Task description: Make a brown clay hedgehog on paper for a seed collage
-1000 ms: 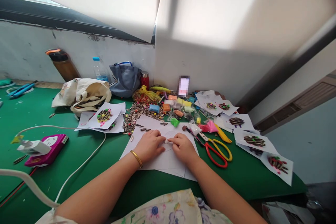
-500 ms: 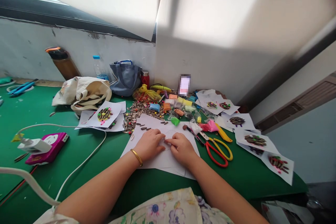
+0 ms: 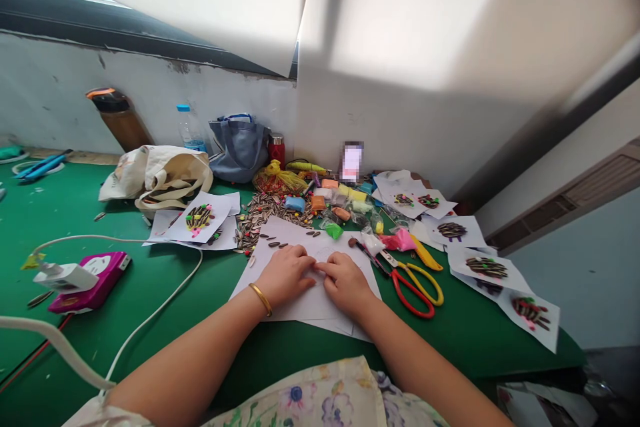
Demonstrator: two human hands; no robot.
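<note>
Both hands rest on white paper (image 3: 287,300) that bears a faint pencil outline near its middle. My left hand (image 3: 287,272), with a gold bangle at the wrist, has its fingers bent down at the outline. My right hand (image 3: 346,280) comes in from the other side, fingers curled and index finger reaching the left fingertips. Whatever lies under the meeting fingertips is too small or too hidden to name. Several loose sunflower seeds (image 3: 273,245) lie on the paper beyond my left hand. A larger heap of striped seeds (image 3: 255,217) borders the paper's far left edge.
Right of the paper lie scissors (image 3: 410,283) with red and yellow handles and a yellow cutter (image 3: 427,255). Coloured clay packets (image 3: 353,193) sit behind. Seed-decorated sheets (image 3: 487,267) line the right edge; another decorated sheet (image 3: 200,217) is left. A white cable (image 3: 165,307) crosses the green table.
My two hands stay almost in place, fingertips still together over the outline, with only a slight shift of the fingers. The objects around them have not moved.
</note>
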